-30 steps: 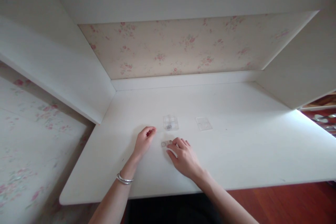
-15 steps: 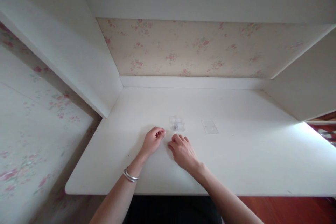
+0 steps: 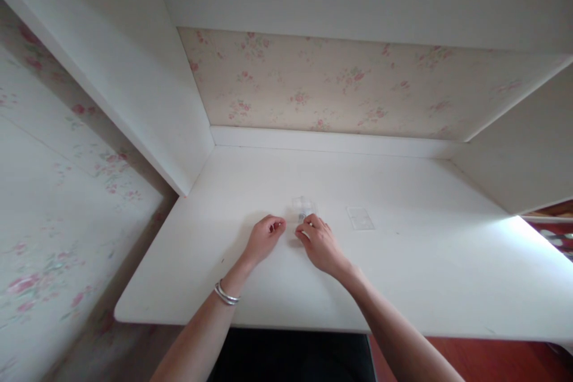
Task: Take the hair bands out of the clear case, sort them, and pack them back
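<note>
A small clear plastic box (image 3: 299,202) sits on the white desk, with some small dark or metallic pieces in its near part. My right hand (image 3: 319,243) is at the box's near right corner and covers part of it; thumb and forefinger are bent close together, and anything between them is too small to make out. To the left of the box, my left hand (image 3: 265,239) is closed in a pinch, its fingertips near the box but apart from it. What it pinches, if anything, cannot be seen. A flat clear plastic lid (image 3: 360,218) lies to the right.
The white desk (image 3: 430,274) has a raised strip (image 3: 335,142) along its back, below floral wallpaper. A white side panel (image 3: 134,83) stands at the left, another at the right. A shelf edge (image 3: 340,15) hangs above. Tiny dark specks dot the desktop.
My right hand has moved forward from below the box to its near edge and now hides part of it. My left hand keeps its pinch in nearly the same place. The view has tilted slightly.
</note>
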A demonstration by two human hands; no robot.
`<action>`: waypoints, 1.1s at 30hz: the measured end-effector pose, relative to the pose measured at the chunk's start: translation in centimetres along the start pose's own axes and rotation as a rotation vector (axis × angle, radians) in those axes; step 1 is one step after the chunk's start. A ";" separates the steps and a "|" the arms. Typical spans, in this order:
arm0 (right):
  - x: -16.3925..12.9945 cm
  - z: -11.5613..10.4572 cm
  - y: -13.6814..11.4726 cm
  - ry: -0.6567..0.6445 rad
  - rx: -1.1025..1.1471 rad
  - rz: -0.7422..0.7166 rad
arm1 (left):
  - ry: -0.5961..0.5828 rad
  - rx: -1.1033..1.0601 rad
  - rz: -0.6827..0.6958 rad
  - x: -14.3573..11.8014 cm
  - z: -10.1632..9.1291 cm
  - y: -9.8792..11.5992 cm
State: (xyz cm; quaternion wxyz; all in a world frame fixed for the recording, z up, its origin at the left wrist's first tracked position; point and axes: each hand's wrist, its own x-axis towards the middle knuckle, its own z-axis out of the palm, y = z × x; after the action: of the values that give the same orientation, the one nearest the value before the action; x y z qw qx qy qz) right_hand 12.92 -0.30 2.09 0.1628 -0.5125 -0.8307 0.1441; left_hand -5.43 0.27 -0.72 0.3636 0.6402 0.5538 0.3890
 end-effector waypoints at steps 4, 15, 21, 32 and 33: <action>1.2 -0.7 1.6 0.079 -0.020 0.041 | -0.012 0.020 -0.006 0.0 0.1 -0.1; 3.6 -0.5 3.2 0.094 -0.102 0.088 | 0.008 0.049 0.035 -0.1 0.3 -0.4; 1.8 -1.1 4.0 0.254 0.094 0.129 | 0.014 0.169 0.122 -0.4 0.6 0.0; -3.6 -0.1 6.2 0.298 0.323 0.308 | -0.127 0.448 0.283 -2.7 2.6 2.9; -3.8 0.0 6.2 0.305 0.339 0.315 | -0.134 0.473 0.299 -2.8 2.8 3.0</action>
State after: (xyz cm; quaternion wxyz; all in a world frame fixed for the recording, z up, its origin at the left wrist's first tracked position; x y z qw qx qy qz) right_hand 19.51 -0.98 -0.94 0.3452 -0.6164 -0.6707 0.2259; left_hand -1.88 -2.96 0.50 0.1785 0.8060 0.5035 0.2550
